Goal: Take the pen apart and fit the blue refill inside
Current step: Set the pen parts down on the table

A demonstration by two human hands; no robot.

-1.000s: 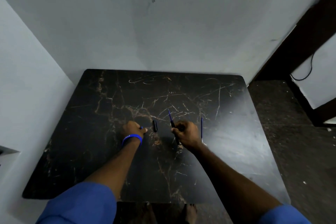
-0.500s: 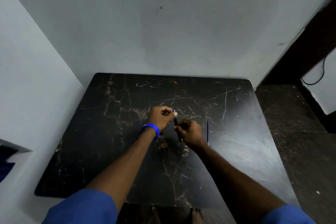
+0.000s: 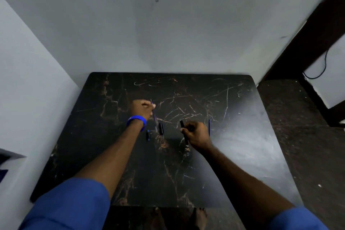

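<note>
My left hand (image 3: 142, 108) pinches a thin blue refill (image 3: 153, 115) that slants down from its fingers above the table. A black pen barrel (image 3: 182, 124) is gripped in my right hand (image 3: 196, 133), its open end pointing up and left. The two hands are apart, and the refill is out of the barrel. A second blue refill (image 3: 209, 126) lies on the table just right of my right hand. A black pen cap (image 3: 161, 128) and a small blue-black pen piece (image 3: 148, 135) lie between my forearms.
The dark marble table (image 3: 233, 155) stands in a corner, with grey walls behind and to the left. Its right edge borders a dark floor (image 3: 306, 136). Bare feet (image 3: 199, 214) show below the table's front edge.
My left hand has pulled the blue refill out of the barrel and drawn away up and left. My right hand still holds the barrel at about the same spot.
</note>
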